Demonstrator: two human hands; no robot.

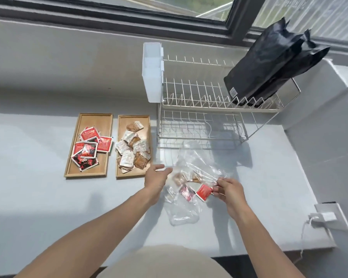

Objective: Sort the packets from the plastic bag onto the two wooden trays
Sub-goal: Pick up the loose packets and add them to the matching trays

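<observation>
- The clear plastic bag [191, 173] lies flat on the gray counter [38, 193], just in front of the white dish rack [201, 109].
- The right hand [228, 190] is at the right side of the bag. Its fingers are pinched together on a red packet [204, 192] that sits at the bag's edge.
- The left hand [156, 178] is at the left side of the bag. Its fingers are spread apart and hold nothing. I cannot tell if it touches the bag.
- Inside the bag there are brown packets [181, 177] and one more red and black packet [186, 192].
- Left of the bag are two wooden trays, side by side.
- The near tray [133, 119], closest to the bag, holds a pile of brown and white packets [132, 151].
- The far tray [94, 119] holds a pile of red packets [88, 147]. One of them hangs over the edge toward the near tray.
- Black pouches [269, 67] stand on top of the dish rack, behind the bag.
</observation>
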